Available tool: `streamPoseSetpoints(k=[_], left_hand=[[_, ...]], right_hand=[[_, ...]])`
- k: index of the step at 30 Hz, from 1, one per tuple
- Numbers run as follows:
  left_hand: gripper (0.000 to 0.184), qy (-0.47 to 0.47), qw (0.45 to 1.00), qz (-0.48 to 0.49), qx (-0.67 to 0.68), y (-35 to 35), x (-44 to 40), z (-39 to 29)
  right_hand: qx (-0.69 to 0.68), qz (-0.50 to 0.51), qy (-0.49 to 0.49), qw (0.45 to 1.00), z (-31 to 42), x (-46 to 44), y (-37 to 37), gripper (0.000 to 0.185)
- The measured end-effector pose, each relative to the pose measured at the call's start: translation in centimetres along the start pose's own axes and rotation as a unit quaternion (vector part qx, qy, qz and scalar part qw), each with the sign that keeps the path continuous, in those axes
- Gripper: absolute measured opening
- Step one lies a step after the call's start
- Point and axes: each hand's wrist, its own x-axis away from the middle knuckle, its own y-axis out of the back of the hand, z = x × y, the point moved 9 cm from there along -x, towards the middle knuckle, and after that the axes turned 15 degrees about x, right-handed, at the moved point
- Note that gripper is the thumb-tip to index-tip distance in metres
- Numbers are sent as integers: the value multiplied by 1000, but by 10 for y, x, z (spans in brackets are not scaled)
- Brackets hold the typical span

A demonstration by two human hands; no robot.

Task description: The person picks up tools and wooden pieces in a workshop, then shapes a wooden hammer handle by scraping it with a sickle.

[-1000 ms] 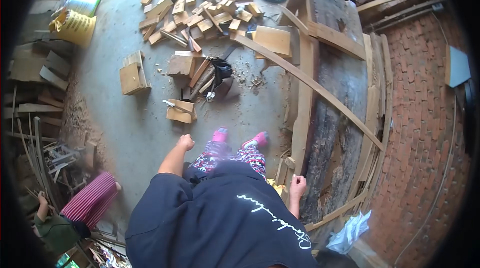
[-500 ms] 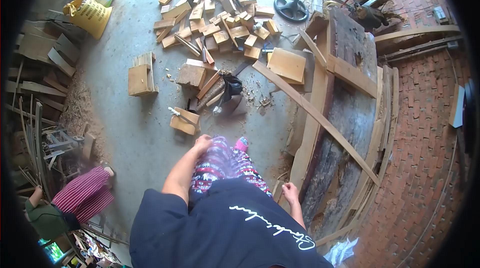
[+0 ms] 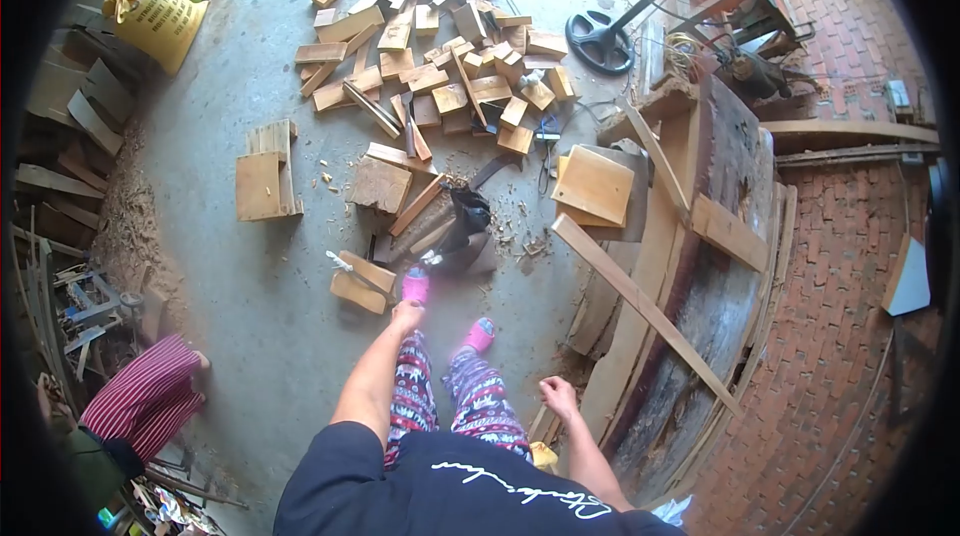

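My left hand (image 3: pixel 407 316) hangs over the toe of one pink shoe, its fingers curled in and nothing seen in them. Near the planks on the right, my right hand (image 3: pixel 560 398) is held out with loosely curled fingers, also with nothing visible in it. Just beyond my left hand lies a small wooden block (image 3: pixel 362 283) with a white-ended strap or tool across it. A dark bag or cloth (image 3: pixel 466 226) lies among wood pieces in front of my feet. Neither hand touches these things.
Many cut wood blocks (image 3: pixel 425 76) lie heaped ahead. A wooden stool-like block (image 3: pixel 262 184) stands left. Long planks (image 3: pixel 650 311) and a big timber flank my right. Beyond stands a fan base (image 3: pixel 600 43). Another person's striped trouser legs (image 3: pixel 145 396) show lower left.
The view has shifted forward, bringing the block, dark bag and planks nearer my body. My feet have stepped toward the bag. More of the fan and its stand now shows.
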Motion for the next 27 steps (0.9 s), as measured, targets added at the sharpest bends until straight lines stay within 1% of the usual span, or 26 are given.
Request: streamPoseSetpoints(k=[1, 2, 3, 4, 5, 6, 8, 10, 11, 12, 13, 14, 15, 16, 17, 18, 19, 20, 21, 22, 23, 24, 26, 27], left_hand=[[42, -33, 999, 7, -29, 3, -20, -4], [42, -31, 999, 8, -25, 7, -45, -2], [41, -56, 998, 5, -15, 10, -67, -2], [40, -79, 997, 1, -7, 15, -85, 2], [38, -83, 996, 1, 22, 23, -98, -3], [32, -81, 995, -17, 46, 35, -100, -14], [28, -109, 986, -92, 82, 55, -121, -14], [27, -191, 950, -230, 89, 59, -120, -13], [20, -184, 948, -233, 118, 43, -120, -5], [20, -195, 948, -187, 170, 19, -123, 4], [19, -167, 942, -88, 276, -20, -132, 25], [16, -142, 930, -47, 335, -69, -152, 70], [15, -126, 931, 25, 342, -107, -149, 90], [19, -72, 962, 65, 256, -125, -133, 91], [22, -63, 957, 82, 270, -143, -121, 96], [25, -52, 952, 100, 284, -158, -113, 96], [26, -34, 956, 113, 270, -156, -101, 82], [28, -14, 958, 126, 256, -152, -90, 68], [27, -31, 958, 125, 258, -153, -87, 65], [26, -50, 956, 122, 260, -156, -87, 64], [30, -63, 978, 107, 168, -163, -89, 65], [30, -82, 983, 98, 135, -160, -85, 49], [32, -165, 958, 130, 196, -153, -87, 1], [31, -138, 955, 144, 219, -141, -85, -23]], right_hand=[[17, 3, 12, 1000, 22, -10, -11, 24], [33, 6, 23, 999, 45, -19, -22, 25], [37, 8, 19, 999, 63, -29, -31, 25], [75, 12, 57, 995, 89, -41, -43, 28], [113, 16, 97, 989, 117, -57, -56, 30], [125, 25, 112, 986, 136, -73, -70, 32], [159, 37, 153, 975, 175, -112, -96, 34], [192, 44, 187, 962, 215, -159, -122, 33], [203, 50, 195, 958, 231, -183, -136, 32], [199, 46, 209, 956, 245, -210, -151, 32], [194, 40, 225, 954, 263, -239, -162, 31], [196, 43, 226, 953, 280, -266, -172, 32], [216, 47, 228, 948, 299, -294, -179, 32], [189, 18, 252, 949, 324, -314, -179, 31], [160, 39, 215, 963, 344, -338, -182, 32], [125, 27, 223, 966, 363, -368, -187, 34], [114, 5, 233, 966, 382, -400, -191, 37], [117, -57, 255, 958, 414, -416, -182, 43], [130, -97, 278, 947, 446, -428, -173, 49], [174, -132, 288, 932, 465, -457, -175, 56], [200, -171, 277, 924, 495, -463, -168, 62], [219, -252, 289, 897, 518, -473, -167, 68], [268, -253, 256, 894, 566, -488, -170, 80], [276, -269, 254, 887, 583, -500, -177, 87]])
